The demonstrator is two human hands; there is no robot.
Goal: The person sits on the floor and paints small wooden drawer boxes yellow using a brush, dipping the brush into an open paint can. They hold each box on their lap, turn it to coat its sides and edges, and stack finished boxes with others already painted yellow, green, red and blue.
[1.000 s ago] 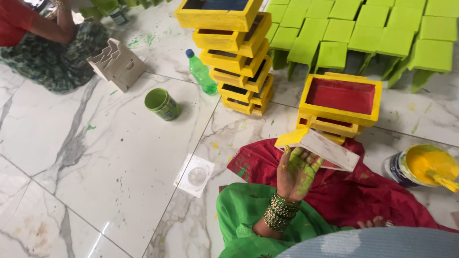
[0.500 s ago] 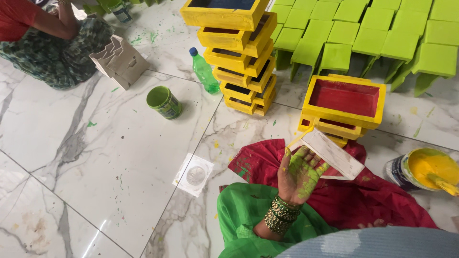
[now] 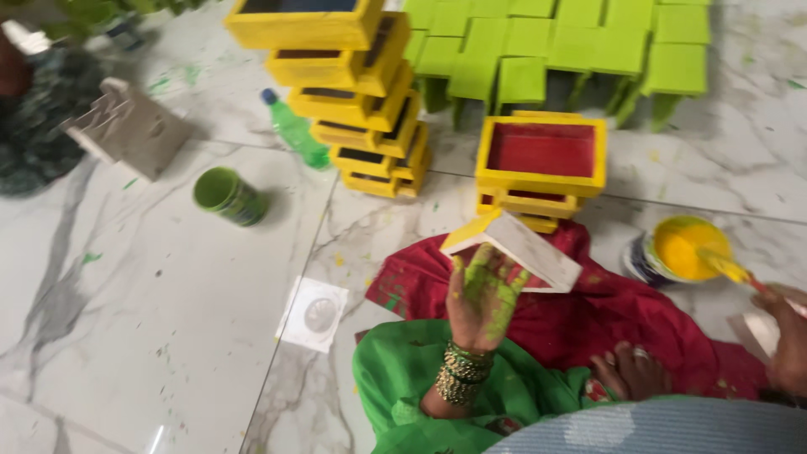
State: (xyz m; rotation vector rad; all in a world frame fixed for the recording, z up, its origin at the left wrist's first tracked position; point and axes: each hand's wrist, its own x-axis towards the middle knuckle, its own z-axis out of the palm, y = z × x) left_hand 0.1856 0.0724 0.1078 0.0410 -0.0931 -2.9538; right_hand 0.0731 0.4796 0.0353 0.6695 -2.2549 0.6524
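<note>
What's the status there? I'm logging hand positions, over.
Left hand grips wooden tray, held tilted over lap. Right hand holds brush at yellow paint can. Nothing between them.

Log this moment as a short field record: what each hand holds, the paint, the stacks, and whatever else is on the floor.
left hand: paint-smeared, holds up a small wooden box, partly painted yellow
right hand: at the right frame edge, holds a brush dipped in the yellow paint can
stacks: tall stack of yellow boxes; shorter stack with red-lined top box
behind: green painted pieces in rows
floor: green paint can, green bottle, unpainted box
lap: red cloth
</note>
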